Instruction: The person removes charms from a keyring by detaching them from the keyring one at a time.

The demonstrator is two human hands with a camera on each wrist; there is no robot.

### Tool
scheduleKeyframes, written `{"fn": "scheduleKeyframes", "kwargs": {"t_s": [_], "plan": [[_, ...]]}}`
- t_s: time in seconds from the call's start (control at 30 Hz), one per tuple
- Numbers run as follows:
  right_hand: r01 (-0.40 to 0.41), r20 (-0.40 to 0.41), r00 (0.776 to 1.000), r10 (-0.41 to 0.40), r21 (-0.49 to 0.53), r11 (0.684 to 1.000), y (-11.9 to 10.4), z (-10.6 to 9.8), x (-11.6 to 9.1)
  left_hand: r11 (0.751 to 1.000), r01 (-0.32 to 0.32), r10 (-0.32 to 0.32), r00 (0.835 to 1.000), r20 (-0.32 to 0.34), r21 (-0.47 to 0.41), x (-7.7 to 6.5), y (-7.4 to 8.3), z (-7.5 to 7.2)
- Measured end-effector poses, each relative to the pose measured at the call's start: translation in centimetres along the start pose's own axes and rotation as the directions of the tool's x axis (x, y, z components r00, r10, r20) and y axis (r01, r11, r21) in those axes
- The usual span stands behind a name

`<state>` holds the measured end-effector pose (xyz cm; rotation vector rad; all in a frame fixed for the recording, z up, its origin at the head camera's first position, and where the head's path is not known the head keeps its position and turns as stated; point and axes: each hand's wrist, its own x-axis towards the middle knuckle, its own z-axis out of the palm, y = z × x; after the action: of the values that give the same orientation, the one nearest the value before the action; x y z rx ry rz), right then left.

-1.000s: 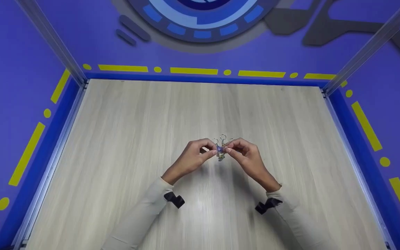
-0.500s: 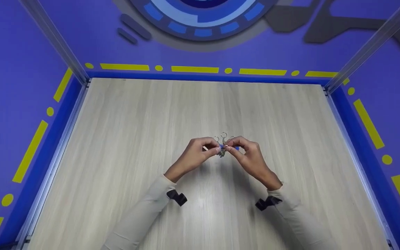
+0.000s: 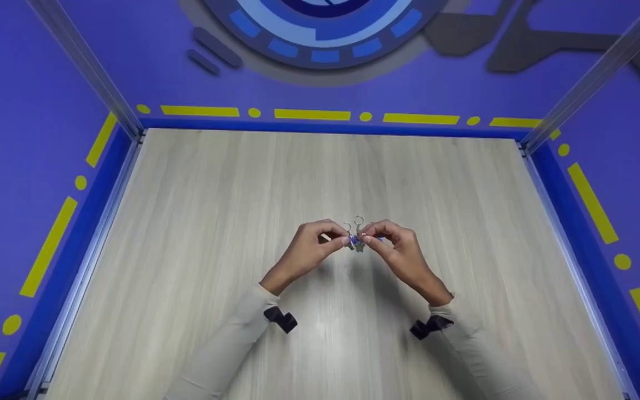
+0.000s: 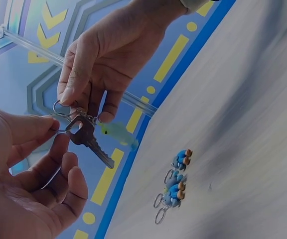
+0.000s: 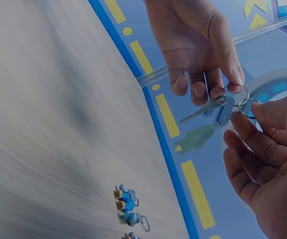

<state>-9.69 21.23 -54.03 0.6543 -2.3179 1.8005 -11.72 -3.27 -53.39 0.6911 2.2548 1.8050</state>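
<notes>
My left hand [image 3: 315, 249] and right hand [image 3: 399, 249] meet above the middle of the table, fingertips almost together. Between thumb and forefinger the left pinches a metal split ring, from which a key [image 4: 89, 140] hangs in the left wrist view. The right pinches the ring of a keychain [image 5: 245, 107], whose short chain carries a pale green figure [image 5: 198, 137]. Both rings overlap at the fingertips in the wrist views. Beneath the hands lie several small blue-grey figure keychains [image 4: 176, 191] with rings, partly hidden by the fingers in the head view.
The pale wood-grain table [image 3: 242, 183] is bounded by blue-purple panels [image 3: 320, 94] with yellow dashes at the back and sides. Metal posts [image 3: 89, 66] stand at its rear corners. Black straps with camera mounts [image 3: 280, 319] sit on both wrists.
Both hands stay at nearly the same place, with small shifts at the fingertips. The head view tilts slightly.
</notes>
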Motion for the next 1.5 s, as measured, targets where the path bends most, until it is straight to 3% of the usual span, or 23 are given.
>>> {"fn": "scheduleKeyframes", "kwargs": {"t_s": [0.33,0.47,0.7,0.9,1.23,1.5], "plan": [[0.176,0.041,0.984,-0.172,-0.130,0.976,0.2,1.1,1.2,0.993,-0.025,0.026,1.000,-0.010,0.112,0.1,0.1,-0.9],[0.211,0.056,0.977,-0.205,-0.159,0.964,0.3,1.1,1.6,0.989,-0.044,0.046,0.999,-0.006,0.140,0.4,0.1,-1.0],[0.160,0.037,0.987,-0.156,-0.121,0.980,0.2,0.5,1.7,0.988,-0.098,0.101,0.995,-0.023,0.123,0.7,0.0,-0.9],[0.078,-0.005,0.997,-0.079,-0.101,0.992,0.2,0.4,1.3,0.992,-0.087,0.088,0.996,-0.012,0.090,0.8,0.0,-0.7],[0.142,0.011,0.990,-0.142,-0.129,0.981,0.7,0.8,0.9,0.990,-0.035,0.032,0.999,0.025,0.133,1.0,-0.2,-0.4],[0.114,0.004,0.993,-0.114,-0.129,0.985,0.9,0.7,0.7,0.994,-0.025,0.024,1.000,0.017,0.108,1.0,-0.5,-0.3]]}}
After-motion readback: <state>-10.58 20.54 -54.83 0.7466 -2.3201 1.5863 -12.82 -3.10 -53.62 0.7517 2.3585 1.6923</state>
